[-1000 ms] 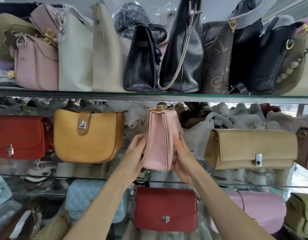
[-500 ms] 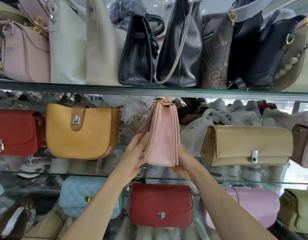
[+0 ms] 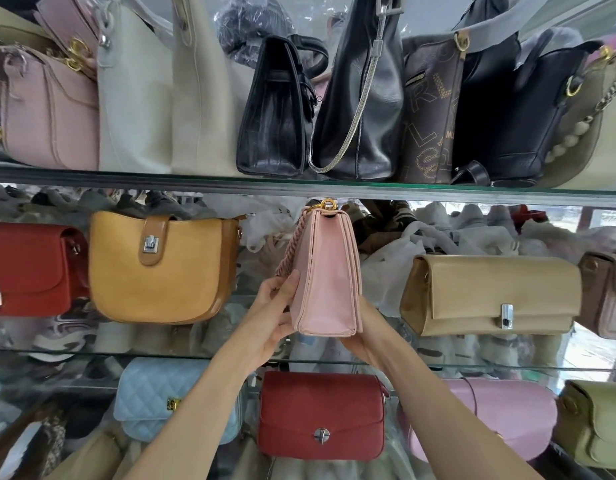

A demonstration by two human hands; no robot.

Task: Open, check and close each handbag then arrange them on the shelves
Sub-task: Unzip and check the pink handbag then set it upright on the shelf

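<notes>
A pale pink handbag [image 3: 325, 271] with a gold ring on top and a pink chain strap is held end-on, upright, in the gap on the middle glass shelf [image 3: 92, 353]. My left hand [image 3: 272, 313] grips its left side, thumb against the bag near the strap. From underneath and behind the bag's right lower corner, my right hand [image 3: 365, 337] cups it; its fingers are mostly hidden. A mustard bag [image 3: 161, 268] stands to the left, a tan clutch [image 3: 490, 296] to the right.
The top shelf [image 3: 299, 185] is packed with cream, black and brown bags just above the pink one. A red bag [image 3: 33, 268] sits far left. Below are a light blue quilted bag [image 3: 144, 400], a dark red bag [image 3: 320, 414] and a pink bag [image 3: 507, 417].
The pink bag has moved up and further into the gap on the middle shelf. My right hand has slid from its side to under its lower right corner.
</notes>
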